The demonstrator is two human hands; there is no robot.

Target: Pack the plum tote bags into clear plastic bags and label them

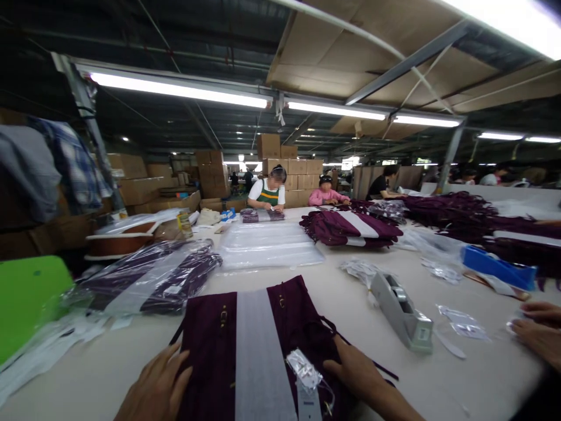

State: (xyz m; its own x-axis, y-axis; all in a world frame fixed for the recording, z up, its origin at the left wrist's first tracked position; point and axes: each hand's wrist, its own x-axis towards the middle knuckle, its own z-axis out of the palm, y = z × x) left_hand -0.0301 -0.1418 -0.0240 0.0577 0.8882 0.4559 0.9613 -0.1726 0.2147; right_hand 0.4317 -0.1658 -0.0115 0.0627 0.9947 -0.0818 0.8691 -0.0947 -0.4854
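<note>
A dark purple fabric bag with small buckles and a strap lies on the table before me, with a whitish paper band down its middle. On its left edge rests my left hand, open, the fingers stretched out. At the right edge, my right hand has its thumb over the fabric; its other fingers go in under the bag's side and are hidden, so the hand appears closed on that edge. A small clear packet and a hang tag lie on the bag between my hands.
A grey tape dispenser stands to the right, a blue one beyond it. Bagged purple goods lie left, clear plastic bags ahead, and a purple pile behind. Another person's hands are at far right.
</note>
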